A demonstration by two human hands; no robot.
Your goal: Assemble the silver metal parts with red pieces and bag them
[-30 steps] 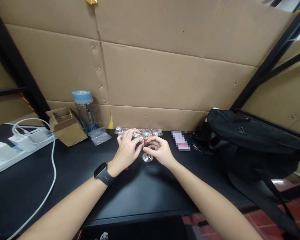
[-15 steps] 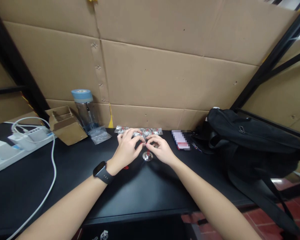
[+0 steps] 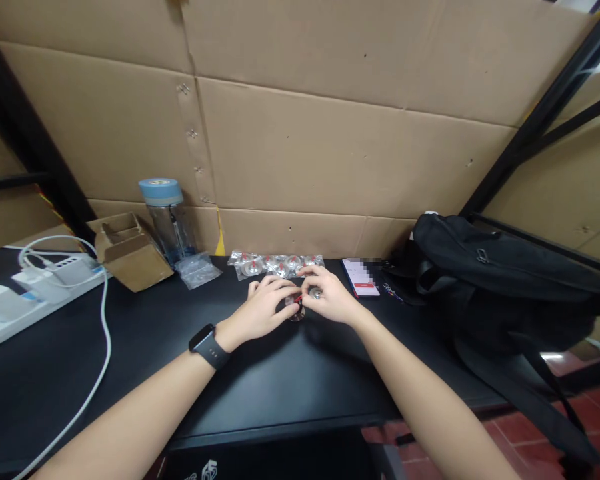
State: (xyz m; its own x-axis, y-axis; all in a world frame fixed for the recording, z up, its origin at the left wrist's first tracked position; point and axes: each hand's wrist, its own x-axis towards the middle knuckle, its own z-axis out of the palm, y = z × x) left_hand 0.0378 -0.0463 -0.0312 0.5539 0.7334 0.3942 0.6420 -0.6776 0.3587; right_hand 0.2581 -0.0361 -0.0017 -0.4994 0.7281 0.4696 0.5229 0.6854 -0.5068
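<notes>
My left hand point(image 3: 265, 308), with a black watch point(image 3: 209, 345) on its wrist, has thumb and fingertips closed on a short red cord point(image 3: 299, 299). My right hand point(image 3: 329, 297) pinches the cord from the other side. A shiny domed metal disc point(image 3: 315, 293), like a finger cymbal, shows within the curl of my right fingers. Below the fingertips is a second such disc point(image 3: 297, 315), partly hidden by my left thumb. Whether it rests on the table I cannot tell. Just behind my hands lie several similar discs in clear plastic bags point(image 3: 253, 267), each with a red bit.
On the black table point(image 3: 260, 393), a power strip point(image 3: 45, 293) with white cable, an open cardboard box point(image 3: 133, 257), a blue-lidded bottle point(image 3: 163, 207) and a crumpled plastic bag point(image 3: 197, 270) stand left. A phone point(image 3: 361, 279) and a black backpack point(image 3: 500, 280) are right. Cardboard point(image 3: 300, 153) walls the back.
My left hand has lowered and flattened somewhat. My right hand has turned, and a second disc now shows in its fingers. The bagged discs are less covered.
</notes>
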